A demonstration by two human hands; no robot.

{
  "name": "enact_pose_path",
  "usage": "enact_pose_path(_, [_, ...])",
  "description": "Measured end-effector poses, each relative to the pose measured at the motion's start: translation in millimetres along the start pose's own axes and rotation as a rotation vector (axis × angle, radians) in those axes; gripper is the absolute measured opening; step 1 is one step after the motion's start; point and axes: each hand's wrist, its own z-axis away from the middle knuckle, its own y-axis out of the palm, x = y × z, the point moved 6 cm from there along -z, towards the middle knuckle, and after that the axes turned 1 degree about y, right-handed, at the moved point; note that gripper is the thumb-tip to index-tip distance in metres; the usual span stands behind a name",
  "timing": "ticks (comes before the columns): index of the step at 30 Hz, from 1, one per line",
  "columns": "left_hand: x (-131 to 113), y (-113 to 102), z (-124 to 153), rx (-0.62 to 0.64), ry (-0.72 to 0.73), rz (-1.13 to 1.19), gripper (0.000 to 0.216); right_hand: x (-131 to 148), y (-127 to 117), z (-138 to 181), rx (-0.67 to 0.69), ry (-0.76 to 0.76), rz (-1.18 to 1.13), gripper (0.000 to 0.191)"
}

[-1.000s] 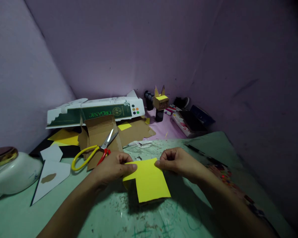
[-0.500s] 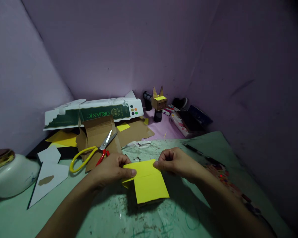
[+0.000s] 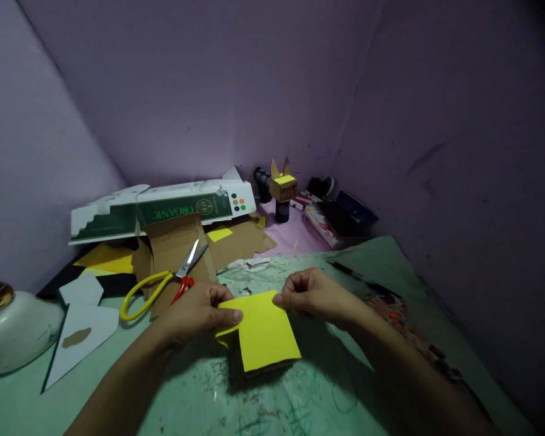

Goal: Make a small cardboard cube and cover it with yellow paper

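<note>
A yellow sheet of paper [image 3: 267, 336] is held low above the green table, with a cardboard edge just visible beneath its near side. My left hand [image 3: 204, 313] pinches the sheet's left part, thumb on top; a flap of the paper hangs bent under that thumb. At the upper right corner, my right hand [image 3: 311, 293] grips the paper between thumb and curled fingers. Scissors [image 3: 170, 281] with one yellow and one red handle lie partly open just beyond my left hand, resting over brown cardboard [image 3: 177, 239].
A white and green carton [image 3: 172, 209] lies along the back wall. A small cardboard figure with pointed ears [image 3: 284, 188] stands on a black cylinder. White cut pieces [image 3: 84, 324] and a white ceramic vessel [image 3: 18, 333] are at left. A black pen [image 3: 345, 269] lies at right.
The view has shifted slightly, so the table things appear a little further left. Both hands keep their hold on the yellow paper, and the crease across it now looks flatter.
</note>
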Motion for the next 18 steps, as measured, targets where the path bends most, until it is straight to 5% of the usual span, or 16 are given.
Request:
enact_pose_path(5, [-0.1,-1.8,-0.2,0.002,0.013,-0.003,0.033,3.2,-4.7,-0.2,-0.023,-0.070,0.009,0.026])
enact_pose_path(10, [-16.2,-8.6,9.1,-0.006,0.069,-0.065,0.026,37.5,-20.7,6.4,-0.185,-0.268,0.033,0.028])
enact_pose_path(14, [-38.4,-15.5,17.7,0.018,0.144,-0.185,0.020,68.6,3.1,11.6,-0.009,-0.405,0.108,0.041])
enact_pose_path(18, [-61.6,-16.9,19.7,0.018,0.245,-0.337,0.014,71.6,29.8,7.5,0.158,-0.353,0.024,0.049])
